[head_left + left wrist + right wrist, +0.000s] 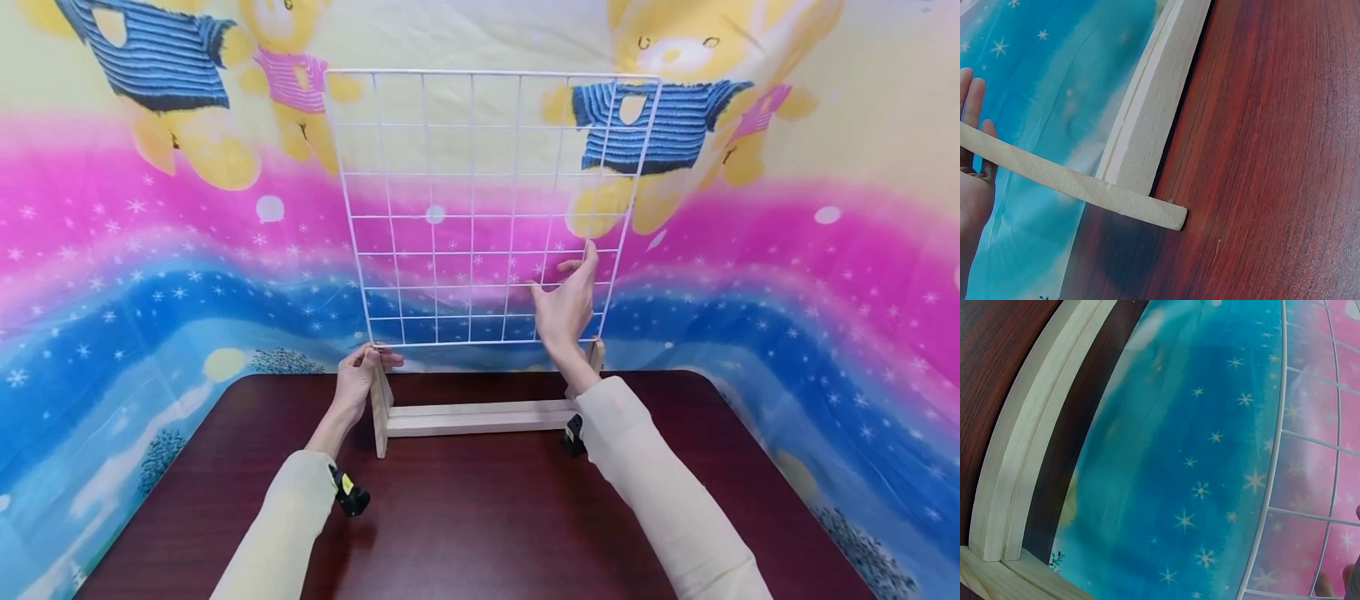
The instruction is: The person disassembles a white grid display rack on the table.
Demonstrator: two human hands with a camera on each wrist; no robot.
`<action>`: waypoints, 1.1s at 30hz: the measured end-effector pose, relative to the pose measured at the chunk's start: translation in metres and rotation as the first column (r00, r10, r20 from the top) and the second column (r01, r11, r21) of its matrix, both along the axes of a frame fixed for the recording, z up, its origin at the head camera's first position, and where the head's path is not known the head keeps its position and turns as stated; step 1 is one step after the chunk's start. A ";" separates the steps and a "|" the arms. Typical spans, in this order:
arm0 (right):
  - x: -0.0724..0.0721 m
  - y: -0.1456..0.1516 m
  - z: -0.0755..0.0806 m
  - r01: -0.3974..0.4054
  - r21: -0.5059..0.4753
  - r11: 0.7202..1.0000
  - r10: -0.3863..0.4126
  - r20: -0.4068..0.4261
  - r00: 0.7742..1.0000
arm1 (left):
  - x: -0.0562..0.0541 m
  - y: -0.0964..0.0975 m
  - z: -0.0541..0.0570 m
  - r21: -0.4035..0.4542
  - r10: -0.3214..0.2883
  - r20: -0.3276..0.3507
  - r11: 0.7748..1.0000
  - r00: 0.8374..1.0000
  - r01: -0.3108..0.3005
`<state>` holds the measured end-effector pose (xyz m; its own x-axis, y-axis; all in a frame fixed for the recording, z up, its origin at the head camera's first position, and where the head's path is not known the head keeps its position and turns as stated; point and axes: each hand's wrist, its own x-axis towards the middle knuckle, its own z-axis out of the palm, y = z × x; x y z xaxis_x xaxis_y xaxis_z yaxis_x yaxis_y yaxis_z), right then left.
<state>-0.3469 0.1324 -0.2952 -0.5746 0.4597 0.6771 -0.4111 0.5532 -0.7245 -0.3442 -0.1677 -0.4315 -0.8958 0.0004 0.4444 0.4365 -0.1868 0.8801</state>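
A white wire grid panel [471, 215] stands upright above a pale wooden stand [480, 417], its lower corners close to the tops of the two side pieces. At the left side piece, my left hand [356, 379] pinches the top end between thumb and finger, near the panel's lower left corner; its other fingers extend behind the wood. My right hand [566, 308] is against the lower right part of the panel, thumb and index finger spread apart over the wires. In the right wrist view only fingertips [1324, 584] show at the edge, beside the wires [1337, 425].
The stand rests on a dark red-brown table [480, 508] with rounded far corners. Behind it hangs a printed cloth [187, 250] with bears and snowflakes. A small black camera [351, 493] is strapped at the left wrist, another [573, 435] at the right.
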 end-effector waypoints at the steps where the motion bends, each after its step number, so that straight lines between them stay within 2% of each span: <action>1: 0.000 0.000 0.001 -0.005 0.002 1.000 0.005 -0.006 1.000 | 0.000 0.000 0.000 -0.002 0.007 0.005 1.000 1.000 -0.007; 15: 0.006 0.001 0.005 -0.020 0.010 1.000 0.020 -0.016 1.000 | 0.000 -0.001 0.000 0.021 0.013 0.019 1.000 1.000 -0.014; 26: 0.008 0.009 0.006 0.009 0.002 1.000 -0.009 0.013 1.000 | 0.004 -0.001 0.002 0.008 0.001 -0.010 1.000 1.000 0.000; 30: 0.011 0.013 0.006 -0.006 -0.003 1.000 0.006 0.002 1.000 | 0.002 0.000 0.001 0.009 0.002 -0.016 1.000 1.000 -0.001; 33: 0.012 0.016 0.005 -0.018 -0.009 1.000 0.018 0.007 1.000 | -0.004 -0.003 -0.005 0.009 0.002 -0.013 1.000 1.000 -0.002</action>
